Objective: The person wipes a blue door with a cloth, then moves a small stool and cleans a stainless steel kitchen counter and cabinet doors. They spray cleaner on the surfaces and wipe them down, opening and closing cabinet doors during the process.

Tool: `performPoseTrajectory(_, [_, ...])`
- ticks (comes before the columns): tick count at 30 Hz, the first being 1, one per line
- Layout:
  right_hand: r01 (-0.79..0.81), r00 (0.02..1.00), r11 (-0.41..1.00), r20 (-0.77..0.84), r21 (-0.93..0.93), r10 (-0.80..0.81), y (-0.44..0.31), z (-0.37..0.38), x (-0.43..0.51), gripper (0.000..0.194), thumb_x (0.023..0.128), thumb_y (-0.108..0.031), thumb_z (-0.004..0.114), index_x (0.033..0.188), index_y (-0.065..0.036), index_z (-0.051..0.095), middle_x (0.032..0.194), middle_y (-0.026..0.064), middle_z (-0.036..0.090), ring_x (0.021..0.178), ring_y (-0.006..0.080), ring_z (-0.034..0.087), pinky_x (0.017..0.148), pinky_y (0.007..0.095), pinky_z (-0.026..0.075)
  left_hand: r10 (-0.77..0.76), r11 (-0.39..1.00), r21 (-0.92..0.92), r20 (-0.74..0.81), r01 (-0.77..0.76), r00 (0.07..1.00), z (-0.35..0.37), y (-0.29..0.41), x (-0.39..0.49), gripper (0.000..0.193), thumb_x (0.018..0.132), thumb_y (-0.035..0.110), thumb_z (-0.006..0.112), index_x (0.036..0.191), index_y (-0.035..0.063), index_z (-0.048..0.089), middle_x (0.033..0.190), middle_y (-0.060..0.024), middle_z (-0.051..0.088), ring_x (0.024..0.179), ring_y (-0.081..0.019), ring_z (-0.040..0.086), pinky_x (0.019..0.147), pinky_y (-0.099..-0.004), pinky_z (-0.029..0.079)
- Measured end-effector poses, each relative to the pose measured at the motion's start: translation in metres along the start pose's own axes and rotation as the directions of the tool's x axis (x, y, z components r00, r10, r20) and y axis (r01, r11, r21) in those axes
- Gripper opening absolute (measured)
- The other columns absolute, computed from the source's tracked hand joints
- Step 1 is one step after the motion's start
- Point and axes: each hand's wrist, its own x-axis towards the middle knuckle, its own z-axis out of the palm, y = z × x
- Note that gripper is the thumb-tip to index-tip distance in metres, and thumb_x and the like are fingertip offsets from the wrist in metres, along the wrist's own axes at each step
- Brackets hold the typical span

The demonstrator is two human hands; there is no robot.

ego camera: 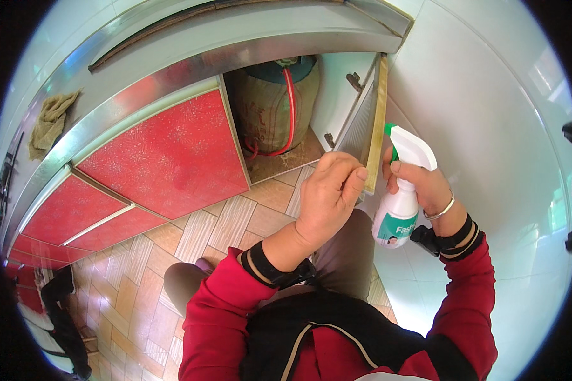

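Note:
My right hand grips the neck of a white spray bottle with a green nozzle, trigger and label; the bottle is upright beside the white tiled wall. My left hand, its fingers curled, is at the near end of an open cabinet door with a yellowish edge. Its fingertips are hidden, so whether it grips the door cannot be told. Behind the door, the open cabinet holds a worn gas cylinder with a red hose running down its front.
Red patterned cabinet fronts run to the left under a metal-edged counter. A crumpled brown cloth lies on the counter. A tiled wall stands close on the right. My knees are above a tiled floor.

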Motion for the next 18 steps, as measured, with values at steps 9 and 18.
performPoseTrajectory(9, [0.081,0.995,0.996,-0.064,0.044,-0.078,0.001,0.003,-0.003,0.028,0.074,-0.016,0.063,0.096,-0.002,0.055,0.077,0.0089,0.059,0.054,0.0124,0.054,0.052,0.0247,0.044,-0.070,0.997,-0.030,0.069,0.072,0.995,-0.005,0.007,-0.007,0.014,0.087,0.008,0.054,0.094,-0.0022,0.061,0.092,-0.0142,0.059,0.083,-0.0247,0.057,0.072,-0.0298,0.046])
performPoseTrajectory(18, [0.033,0.998,0.998,-0.059,0.055,-0.029,0.003,-0.001,0.005,0.021,0.077,-0.017,0.063,0.091,-0.003,0.057,0.075,0.0080,0.059,0.054,0.0123,0.054,0.051,0.0247,0.044,0.008,1.000,-0.006,0.055,-0.008,0.998,-0.008,0.004,-0.008,0.017,0.086,0.012,0.055,0.096,-0.0004,0.060,0.091,-0.0143,0.059,0.077,-0.0269,0.059,0.065,-0.0315,0.048])
